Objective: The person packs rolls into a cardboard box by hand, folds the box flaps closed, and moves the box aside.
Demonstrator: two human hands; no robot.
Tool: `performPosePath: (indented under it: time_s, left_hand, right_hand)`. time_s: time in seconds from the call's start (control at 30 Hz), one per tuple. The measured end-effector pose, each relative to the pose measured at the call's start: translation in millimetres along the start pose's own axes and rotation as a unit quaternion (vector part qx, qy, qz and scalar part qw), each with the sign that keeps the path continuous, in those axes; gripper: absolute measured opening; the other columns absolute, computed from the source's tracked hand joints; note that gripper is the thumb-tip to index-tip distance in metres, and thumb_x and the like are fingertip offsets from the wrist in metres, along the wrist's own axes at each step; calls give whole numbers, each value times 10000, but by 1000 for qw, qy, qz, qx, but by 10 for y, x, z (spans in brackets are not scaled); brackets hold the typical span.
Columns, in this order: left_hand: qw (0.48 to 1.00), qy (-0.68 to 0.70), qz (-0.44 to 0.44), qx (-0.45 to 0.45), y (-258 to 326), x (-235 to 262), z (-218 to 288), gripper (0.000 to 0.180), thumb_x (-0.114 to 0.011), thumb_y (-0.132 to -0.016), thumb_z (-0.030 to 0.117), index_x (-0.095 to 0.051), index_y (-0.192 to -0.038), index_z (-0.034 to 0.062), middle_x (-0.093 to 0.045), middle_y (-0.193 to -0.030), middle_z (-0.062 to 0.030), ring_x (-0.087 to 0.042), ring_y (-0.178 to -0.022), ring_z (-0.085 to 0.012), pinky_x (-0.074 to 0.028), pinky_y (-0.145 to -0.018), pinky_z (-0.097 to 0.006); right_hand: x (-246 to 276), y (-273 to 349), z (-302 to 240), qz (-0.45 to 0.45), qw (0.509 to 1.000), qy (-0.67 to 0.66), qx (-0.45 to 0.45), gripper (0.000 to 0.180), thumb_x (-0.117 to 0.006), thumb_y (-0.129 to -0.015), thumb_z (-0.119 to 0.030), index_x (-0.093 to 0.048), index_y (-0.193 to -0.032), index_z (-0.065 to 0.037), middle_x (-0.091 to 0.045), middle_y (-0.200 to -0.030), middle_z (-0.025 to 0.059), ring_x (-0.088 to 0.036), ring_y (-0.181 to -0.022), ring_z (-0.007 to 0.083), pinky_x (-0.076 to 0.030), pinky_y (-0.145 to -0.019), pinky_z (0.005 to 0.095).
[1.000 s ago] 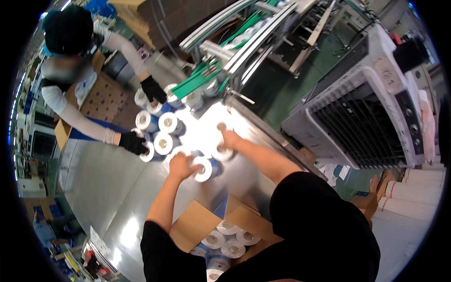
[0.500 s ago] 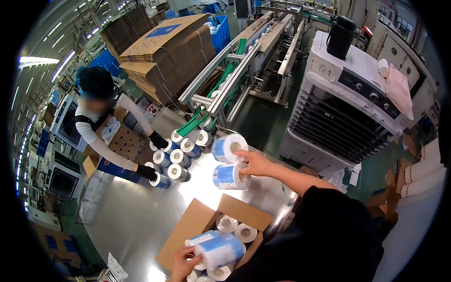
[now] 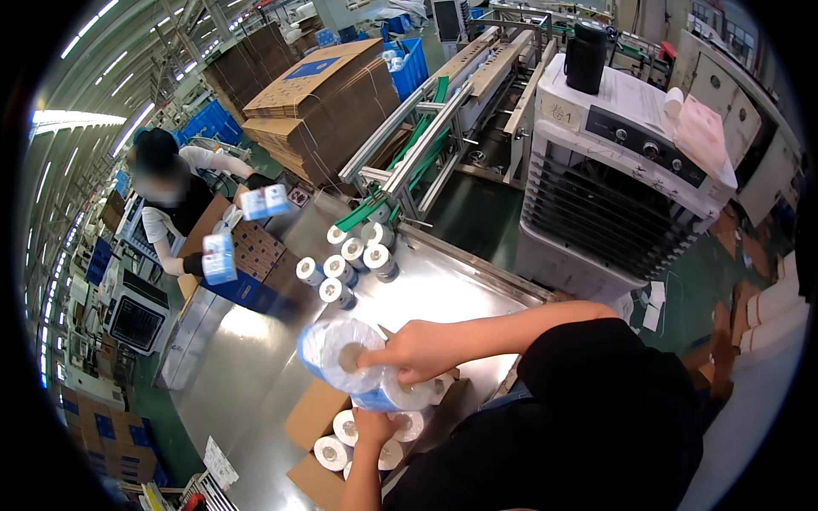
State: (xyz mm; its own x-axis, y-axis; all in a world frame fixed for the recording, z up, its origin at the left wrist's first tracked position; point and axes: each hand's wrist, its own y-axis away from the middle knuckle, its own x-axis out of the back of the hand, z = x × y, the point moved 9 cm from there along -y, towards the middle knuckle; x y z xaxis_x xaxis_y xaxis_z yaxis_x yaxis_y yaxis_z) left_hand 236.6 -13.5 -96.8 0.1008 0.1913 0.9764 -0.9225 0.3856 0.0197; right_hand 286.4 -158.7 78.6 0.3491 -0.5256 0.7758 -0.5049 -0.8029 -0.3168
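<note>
Two white toilet paper rolls in blue-and-white wrap, one of them the nearer roll [image 3: 328, 349], hang above the open carton [image 3: 311, 417]. My right hand [image 3: 413, 351] grips them, with fingers in their hollow cores. Inside the carton several rolls [image 3: 331, 453] stand with their round ends up. My left hand [image 3: 373, 428] reaches in among them, its fingers partly hidden beneath the held rolls. Beyond the carton, a group of upright rolls [image 3: 336, 291] stands on the metal table [image 3: 230, 387].
Across the table a co-worker [image 3: 175, 183] in black gloves holds wrapped rolls [image 3: 219, 259] by a patterned carton [image 3: 243, 289]. A conveyor [image 3: 409, 162] ends at the table's far edge. An air cooler [image 3: 613, 187] stands at right, flattened cartons [image 3: 315, 111] behind.
My right hand has brought its two rolls from the far table toward me, over the carton. The left hand's rolls have gone down into the carton. The co-worker has lifted rolls off the table.
</note>
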Motion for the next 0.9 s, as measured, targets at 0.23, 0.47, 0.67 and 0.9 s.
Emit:
performPosePath:
  time_s: [0.23,0.47,0.67,0.9]
  left_hand:
    - [996,-30,-79,13,144,-150,110,410,-744,-582,397,-709,-953,227,-521,-943,-78,-477,-963,-266,-412,-775,-423]
    - [993,-8,-120,-12,83,-252,-24,383,-748,-609,397,-712,-938,206,-538,-1067,-114,-478,-1041,-302,-436,-843,-434]
    - [987,26,-157,-4,59,-242,-5,393,-741,-608,434,-706,-972,289,-535,-976,-85,-494,-964,-282,-438,-807,-403]
    - [960,197,-196,41,399,58,-172,444,-686,-743,372,-615,-1154,221,-543,-1098,-140,-526,-1023,-305,-429,-881,-382]
  right_hand:
    - [-1127,294,437,-273,956,76,-72,392,-704,-573,-84,-624,-949,-8,-632,-753,180,-619,-703,359,-487,-637,430]
    - [-1682,135,217,-333,936,107,-48,306,-778,-483,-95,-676,-758,-8,-650,-752,175,-634,-701,329,-494,-608,415]
    - [-1681,437,736,-315,937,-23,-146,833,-801,-541,-222,-415,-1260,-54,-631,-906,210,-610,-859,354,-475,-729,422]
    - [-1489,-35,279,-243,957,67,-146,716,-667,-744,-382,-374,-1313,-61,-546,-1178,171,-532,-1088,307,-444,-861,414]
